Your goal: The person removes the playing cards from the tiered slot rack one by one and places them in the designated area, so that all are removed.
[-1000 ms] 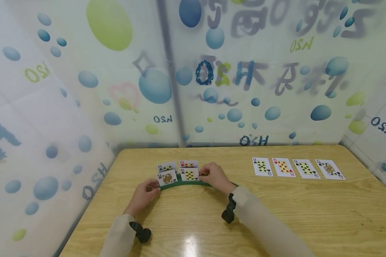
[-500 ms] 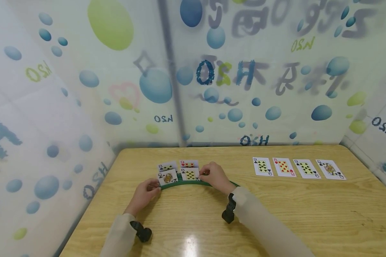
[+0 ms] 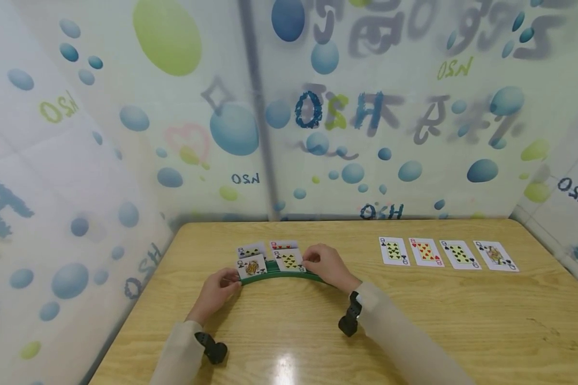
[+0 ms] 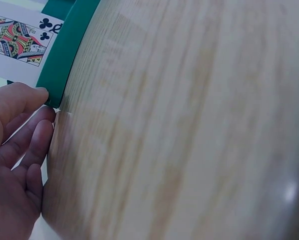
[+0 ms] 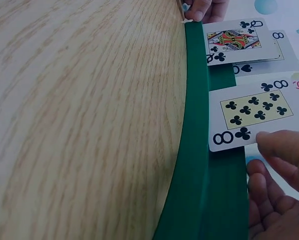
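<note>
A curved green card holder (image 3: 271, 266) lies on the table, and my left hand (image 3: 218, 291) pinches its left end between thumb and fingers. Beside that hand the queen of clubs (image 3: 252, 266) leans in the slot. My right hand (image 3: 326, 264) pinches the right edge of the eight of clubs (image 5: 257, 110), thumb on its face. This card sits slightly tilted, its lower edge at the holder's groove. Behind these two stand a black eight (image 3: 250, 249) and a red-pipped card (image 3: 284, 244), both partly hidden.
Several playing cards lie face up in a row at the back right, among them a red-pipped card (image 3: 425, 251) and a face card (image 3: 495, 255). The wooden table (image 3: 279, 331) meets a patterned curtain (image 3: 318, 160) behind it.
My right hand has shifted a little to the right, and the eight of clubs in it has tilted and risen, covering more of the red card behind. My left hand stays in place.
</note>
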Motion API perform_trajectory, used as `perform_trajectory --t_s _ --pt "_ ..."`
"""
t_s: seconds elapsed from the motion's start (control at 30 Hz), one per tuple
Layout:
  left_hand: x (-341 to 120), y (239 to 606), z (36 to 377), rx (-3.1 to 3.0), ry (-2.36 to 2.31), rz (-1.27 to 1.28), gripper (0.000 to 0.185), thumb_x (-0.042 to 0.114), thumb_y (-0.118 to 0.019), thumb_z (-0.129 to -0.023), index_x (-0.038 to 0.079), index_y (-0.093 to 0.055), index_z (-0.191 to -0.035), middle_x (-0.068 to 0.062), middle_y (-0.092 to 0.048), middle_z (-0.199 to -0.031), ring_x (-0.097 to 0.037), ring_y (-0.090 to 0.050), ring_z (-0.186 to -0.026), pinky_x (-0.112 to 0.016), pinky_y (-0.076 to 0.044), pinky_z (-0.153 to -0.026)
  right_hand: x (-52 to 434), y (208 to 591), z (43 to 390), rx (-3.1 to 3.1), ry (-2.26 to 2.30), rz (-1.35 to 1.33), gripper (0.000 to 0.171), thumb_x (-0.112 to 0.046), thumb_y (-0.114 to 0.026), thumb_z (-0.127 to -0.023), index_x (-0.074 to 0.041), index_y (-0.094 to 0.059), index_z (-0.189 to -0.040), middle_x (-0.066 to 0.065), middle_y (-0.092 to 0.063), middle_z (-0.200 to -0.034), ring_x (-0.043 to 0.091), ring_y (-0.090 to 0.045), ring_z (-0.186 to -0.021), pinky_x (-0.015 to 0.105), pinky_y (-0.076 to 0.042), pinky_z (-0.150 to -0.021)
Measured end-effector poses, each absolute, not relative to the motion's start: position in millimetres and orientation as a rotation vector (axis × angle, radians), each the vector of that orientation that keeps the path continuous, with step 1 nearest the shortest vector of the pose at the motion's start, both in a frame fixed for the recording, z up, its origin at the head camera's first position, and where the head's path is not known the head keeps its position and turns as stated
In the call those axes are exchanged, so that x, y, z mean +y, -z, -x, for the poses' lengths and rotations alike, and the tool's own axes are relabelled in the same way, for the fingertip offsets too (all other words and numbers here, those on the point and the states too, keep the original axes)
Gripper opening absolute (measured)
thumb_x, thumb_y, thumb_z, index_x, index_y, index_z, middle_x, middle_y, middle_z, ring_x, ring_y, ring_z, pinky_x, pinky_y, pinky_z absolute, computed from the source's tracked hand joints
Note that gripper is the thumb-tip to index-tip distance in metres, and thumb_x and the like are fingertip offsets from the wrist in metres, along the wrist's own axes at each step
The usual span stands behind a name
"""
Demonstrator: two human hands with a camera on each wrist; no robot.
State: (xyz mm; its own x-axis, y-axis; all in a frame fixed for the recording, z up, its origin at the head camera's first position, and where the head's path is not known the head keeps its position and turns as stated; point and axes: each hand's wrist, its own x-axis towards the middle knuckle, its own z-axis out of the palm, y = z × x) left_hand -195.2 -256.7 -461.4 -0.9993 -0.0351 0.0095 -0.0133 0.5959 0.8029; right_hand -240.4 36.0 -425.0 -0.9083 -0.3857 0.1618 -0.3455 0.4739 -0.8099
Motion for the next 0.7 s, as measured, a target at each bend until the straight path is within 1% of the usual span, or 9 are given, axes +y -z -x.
perform_trajectory --t_s 0.13,0.27,0.43,0.6,0.7 --pt "-257.3 462.3 195.6 -2.786 1.404 -0.048 0.024 0.004 -0.062 -0.087 0.001 -0.061 -0.111 -0.009 -0.062 -0.099 -0.022 -0.059 -0.09 -0.037 -0.046 -0.079 40.7 427.3 241.8 2.645 1.472 0.671 0.006 -0.012 -0.064 -0.088 -0.007 -0.066 -0.089 0.0 -0.06 -0.087 0.013 -0.054 -0.077 0.03 -0.045 -0.07" --pt "-258.0 462.9 195.5 -2.789 1.397 -0.045 0.024 0.004 -0.062 -0.087 0.0 -0.061 -0.11 -0.01 -0.062 -0.099 -0.023 -0.059 -0.09 -0.037 -0.047 -0.078 47.2 426.6 242.3 2.635 1.486 0.715 0.004 -0.01 -0.063 -0.089 -0.008 -0.066 -0.089 -0.001 -0.061 -0.085 0.012 -0.054 -0.075 0.029 -0.046 -0.068" --pt "-257.6 462.3 195.3 -2.785 1.404 -0.041 0.024 0.004 -0.063 -0.087 0.0 -0.061 -0.11 -0.01 -0.063 -0.099 -0.023 -0.059 -0.09 -0.037 -0.047 -0.078 57.7 418.4 239.7 2.615 1.518 0.732 0.006 -0.011 -0.062 -0.089 -0.006 -0.065 -0.091 0.001 -0.061 -0.085 0.014 -0.055 -0.075 0.031 -0.046 -0.067" --pt "-257.1 461.3 194.9 -2.785 1.405 -0.041 0.024 0.004 -0.063 -0.087 -0.001 -0.061 -0.11 -0.009 -0.062 -0.099 -0.022 -0.058 -0.09 -0.036 -0.046 -0.078 71.4 410.6 238.4 2.635 1.508 0.73 0.007 -0.012 -0.062 -0.089 -0.006 -0.065 -0.091 0.001 -0.061 -0.083 0.014 -0.054 -0.073 0.029 -0.046 -0.064" --pt "-256.8 460.9 195.0 -2.778 1.408 -0.035 0.024 0.003 -0.063 -0.086 -0.001 -0.061 -0.11 -0.009 -0.062 -0.098 -0.022 -0.058 -0.089 -0.036 -0.046 -0.077 80.4 405.1 236.8 2.658 1.492 0.703 0.006 -0.012 -0.062 -0.089 -0.007 -0.065 -0.091 0.001 -0.061 -0.083 0.014 -0.054 -0.072 0.028 -0.046 -0.065"
